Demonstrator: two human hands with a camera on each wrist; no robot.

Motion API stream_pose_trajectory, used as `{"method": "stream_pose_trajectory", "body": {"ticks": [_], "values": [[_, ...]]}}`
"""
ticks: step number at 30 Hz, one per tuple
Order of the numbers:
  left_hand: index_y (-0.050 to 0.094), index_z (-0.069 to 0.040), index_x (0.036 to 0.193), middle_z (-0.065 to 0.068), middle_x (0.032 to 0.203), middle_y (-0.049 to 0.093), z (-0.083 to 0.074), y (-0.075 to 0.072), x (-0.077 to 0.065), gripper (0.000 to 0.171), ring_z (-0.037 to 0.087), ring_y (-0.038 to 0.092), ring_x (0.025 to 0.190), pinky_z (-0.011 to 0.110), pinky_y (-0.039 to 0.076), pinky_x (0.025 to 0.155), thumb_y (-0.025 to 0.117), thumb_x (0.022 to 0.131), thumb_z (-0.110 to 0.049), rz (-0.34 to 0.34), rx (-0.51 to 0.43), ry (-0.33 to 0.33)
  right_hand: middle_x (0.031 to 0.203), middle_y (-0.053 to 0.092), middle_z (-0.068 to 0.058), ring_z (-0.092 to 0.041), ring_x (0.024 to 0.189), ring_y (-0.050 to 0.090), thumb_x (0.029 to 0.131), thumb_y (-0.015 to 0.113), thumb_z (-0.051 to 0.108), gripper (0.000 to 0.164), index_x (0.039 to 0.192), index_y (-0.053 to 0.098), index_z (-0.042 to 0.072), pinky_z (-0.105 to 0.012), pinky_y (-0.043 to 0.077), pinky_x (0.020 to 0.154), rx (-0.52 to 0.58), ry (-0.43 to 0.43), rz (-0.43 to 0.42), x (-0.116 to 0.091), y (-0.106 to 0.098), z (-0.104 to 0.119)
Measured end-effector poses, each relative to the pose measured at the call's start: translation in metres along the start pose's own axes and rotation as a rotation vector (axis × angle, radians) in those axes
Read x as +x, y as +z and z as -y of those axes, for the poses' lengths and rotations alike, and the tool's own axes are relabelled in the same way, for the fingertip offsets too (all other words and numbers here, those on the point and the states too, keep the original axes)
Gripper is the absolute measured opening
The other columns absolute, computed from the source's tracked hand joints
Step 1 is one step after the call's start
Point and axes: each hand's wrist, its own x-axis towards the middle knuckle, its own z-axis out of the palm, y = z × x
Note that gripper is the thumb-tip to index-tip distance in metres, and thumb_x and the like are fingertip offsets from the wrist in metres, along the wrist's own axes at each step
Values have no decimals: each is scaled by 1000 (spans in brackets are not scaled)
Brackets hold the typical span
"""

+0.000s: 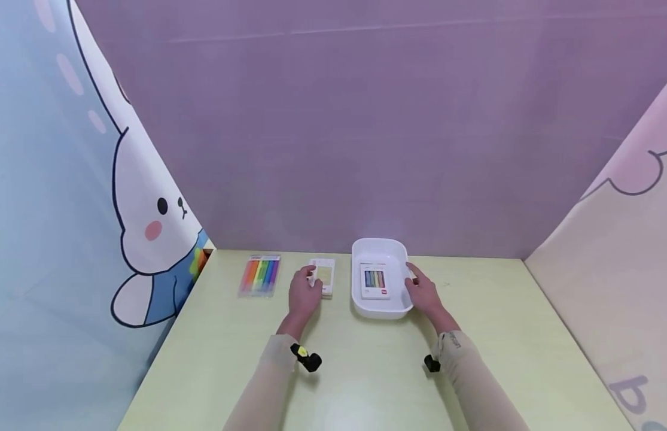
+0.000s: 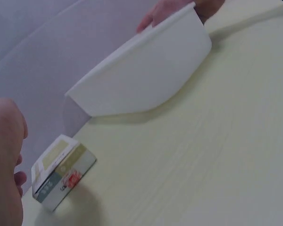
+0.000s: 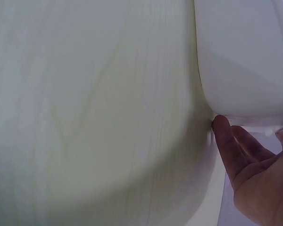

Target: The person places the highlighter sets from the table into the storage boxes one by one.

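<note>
A small white box (image 1: 325, 276) with a beige panel lies on the table, and my left hand (image 1: 305, 293) is at its left side, fingers bent over its edge. In the left wrist view a gap shows between the hand (image 2: 5, 165) and the box (image 2: 66, 172); any fingertip contact is hidden. My right hand (image 1: 425, 293) grips the right rim of a white plastic basin (image 1: 383, 309). From the right wrist, the fingers (image 3: 226, 141) sit against the outside of the basin (image 3: 245, 61). Inside the basin lies a flat white box (image 1: 374, 282) picturing coloured sticks.
A clear pack of rainbow-coloured pens (image 1: 260, 276) lies on the pale table (image 1: 365, 383) left of my left hand. A purple curtain (image 1: 333, 131) stands along the table's back edge. Printed fabric sheets (image 1: 48, 251) flank both sides.
</note>
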Motion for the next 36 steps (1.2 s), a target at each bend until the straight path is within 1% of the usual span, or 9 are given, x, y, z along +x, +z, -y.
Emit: {"method": "stream_pose_trajectory", "body": {"ticks": [3,5,7,11,14,18,21,27,36], "values": [[58,-10,129,15,120,57,4,-2,0,46,35,55,104,51,44,86,64,85,-24,15,173,12,116,59,-27,-36,96,60,101,47,23,52,152,34,19,-45,52,78,-6,-7,2,-1,-1,1],[55,-11,133,18,125,53,4,-3,-1,53,39,52,108,54,42,88,65,85,-31,47,252,9,114,60,-27,-35,94,60,100,48,21,53,151,35,18,-44,51,77,-14,-14,5,-1,-1,2],[50,-12,138,19,130,49,5,-1,-2,62,41,49,112,56,40,91,65,85,-39,84,316,-7,111,61,-26,-34,91,61,100,49,21,53,151,35,17,-43,52,75,-26,-19,11,-1,-1,1],[41,-13,145,22,133,44,6,6,-3,80,42,45,117,57,38,95,66,81,-54,127,404,-34,106,61,-25,-33,87,61,99,51,20,54,151,36,18,-41,52,72,-17,-24,5,1,0,-3],[37,-14,148,24,132,43,7,11,-4,89,44,45,115,57,38,94,67,78,-60,139,444,-56,108,62,-26,-33,87,61,99,51,19,55,151,36,19,-41,53,72,-9,-24,4,3,1,-6],[36,-14,148,25,128,45,7,12,-5,94,44,46,111,57,39,92,70,75,-62,138,457,-80,111,61,-26,-33,90,62,99,51,20,56,152,33,19,-40,53,72,-8,-15,24,6,2,-8],[35,-15,149,26,127,45,5,12,-4,96,44,45,110,57,39,91,70,74,-63,145,469,-74,114,60,-27,-33,92,61,100,50,21,54,152,34,19,-41,53,74,-3,-15,17,8,2,-6],[31,-19,152,26,129,44,7,13,2,97,45,44,112,59,40,89,67,75,-67,174,540,-61,116,59,-28,-34,95,61,102,47,25,52,152,34,19,-42,52,76,12,-15,25,8,3,-3],[31,-17,152,26,127,44,6,14,6,101,45,44,111,58,40,89,69,73,-67,214,548,-88,111,60,-25,-32,91,60,101,48,24,52,151,35,19,-40,52,74,30,5,14,9,4,-6]]}}
